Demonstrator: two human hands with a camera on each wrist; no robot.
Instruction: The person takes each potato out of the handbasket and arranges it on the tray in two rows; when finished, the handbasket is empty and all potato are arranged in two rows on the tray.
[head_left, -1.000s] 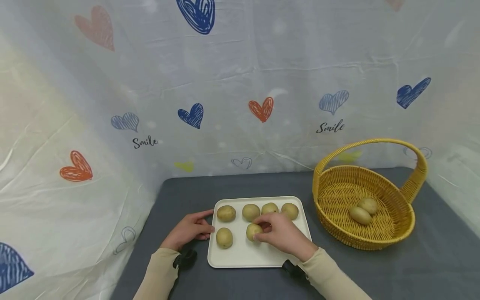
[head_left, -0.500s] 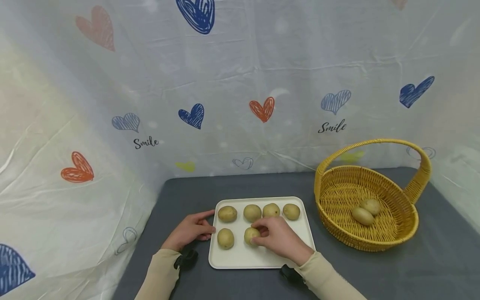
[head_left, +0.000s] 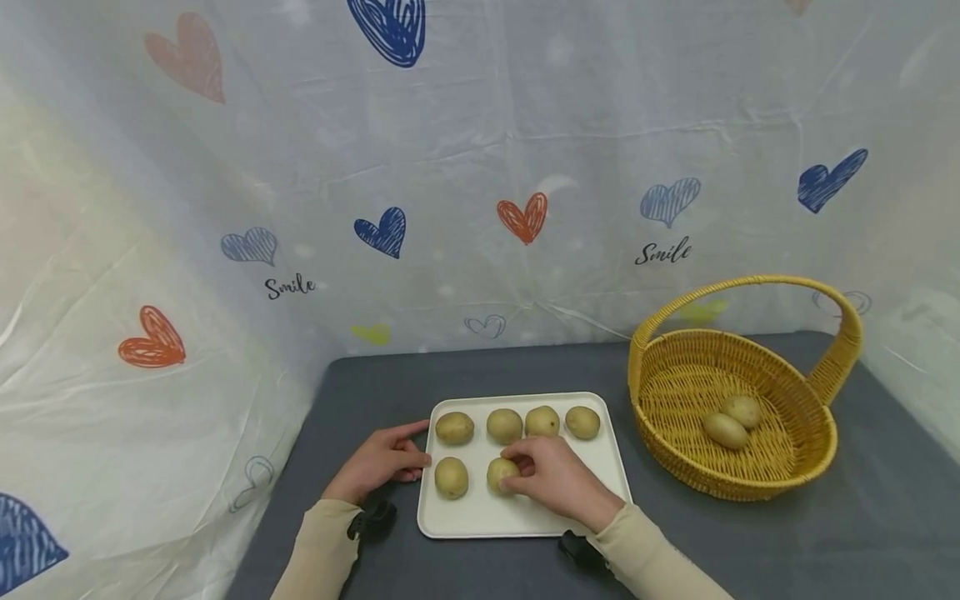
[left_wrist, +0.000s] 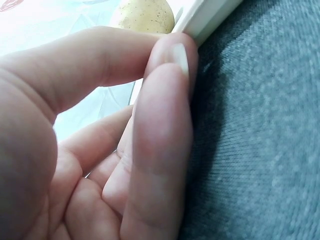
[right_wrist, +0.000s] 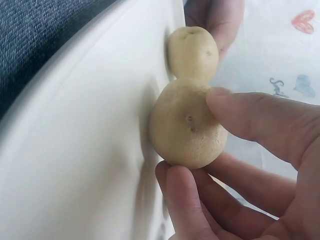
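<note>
In the head view, my right hand pinches a small round potato low over the white tray. The right wrist view has my thumb on one side of this potato and my fingertips against the other. My left hand rests by the tray's left edge, index finger and thumb extended to touch it; the lower fingers fold under. To the left of the pinched potato sits another potato, and several more form a row along the back, including one potato at the left corner.
A yellow wicker basket with a tall arched handle stands right of the tray, holding two potatoes. The dark grey tablecloth runs up to a white curtain printed with hearts.
The right hand has shifted slightly left and toward the person with the pinched potato. My left hand stays at the tray's edge, and the other potatoes keep their places.
</note>
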